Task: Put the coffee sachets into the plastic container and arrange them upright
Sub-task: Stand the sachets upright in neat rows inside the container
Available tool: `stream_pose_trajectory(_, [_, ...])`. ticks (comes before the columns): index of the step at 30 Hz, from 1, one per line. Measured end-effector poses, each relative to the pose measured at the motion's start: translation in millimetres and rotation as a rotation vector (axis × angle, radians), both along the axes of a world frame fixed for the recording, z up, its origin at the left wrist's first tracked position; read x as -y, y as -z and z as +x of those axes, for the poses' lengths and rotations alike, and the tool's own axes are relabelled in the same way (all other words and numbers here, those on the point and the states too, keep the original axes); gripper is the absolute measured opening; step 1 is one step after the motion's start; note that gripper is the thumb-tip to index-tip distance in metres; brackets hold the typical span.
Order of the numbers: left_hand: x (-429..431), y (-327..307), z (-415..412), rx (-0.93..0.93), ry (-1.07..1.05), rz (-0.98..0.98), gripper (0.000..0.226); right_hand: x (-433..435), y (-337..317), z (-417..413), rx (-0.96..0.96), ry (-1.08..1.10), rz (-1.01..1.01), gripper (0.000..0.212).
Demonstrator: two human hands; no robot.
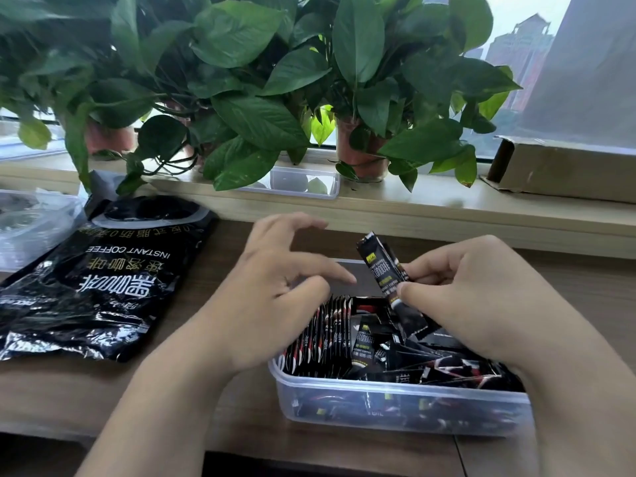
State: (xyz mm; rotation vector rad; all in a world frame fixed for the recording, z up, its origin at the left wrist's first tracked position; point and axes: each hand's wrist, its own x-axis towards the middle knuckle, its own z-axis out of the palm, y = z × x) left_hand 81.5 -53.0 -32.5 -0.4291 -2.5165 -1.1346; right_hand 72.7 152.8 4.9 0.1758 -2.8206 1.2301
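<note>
The right hand point(481, 297) is pinching one sachet point(387, 270) above the plastic container point(395, 401); the left hand point(275, 280), fingers spread, is seemingly steadying the upright row point(327, 332) at left, while loose sachets point(440, 359) at right are waiting

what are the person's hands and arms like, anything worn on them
Both are bare. The left hand and right hand wear no gloves, and no rings show on the fingers in view. Neither wrist carries a watch or band. The left forearm and right forearm are uncovered to the frame edge, no sleeve in sight. The nails look short and unpainted.
</note>
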Motion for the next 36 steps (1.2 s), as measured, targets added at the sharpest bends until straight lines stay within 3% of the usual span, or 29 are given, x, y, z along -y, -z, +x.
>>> stream_pose_trajectory(6, [-16.5,-12.3,-1.4,0.401,0.155,-0.407,0.05,-2.4,3.8,-3.6,0.003,0.06,0.115,0.013])
stream_pose_trajectory(11, [-20.3,-15.1,-2.4,0.46,0.134,-0.539,0.037,-4.6,0.7,-0.9,0.004,0.045,0.167,0.009])
stream_pose_trajectory(21, [-18.7,-8.0,-2.7,0.399,0.11,-0.444,0.036,21.6,4.8,4.2,0.058,-0.094,0.483,0.021])
stream_pose_trajectory(29, [-18.3,-9.0,-0.5,0.4,0.117,-0.413,0.041,35.6,18.8,-3.4,0.075,-0.075,0.529,0.012])
stream_pose_trajectory(36, [-17.6,-9.6,-0.4,0.388,0.128,-0.431,0.041,41.5,13.3,2.4,0.057,-0.027,0.592,0.032])
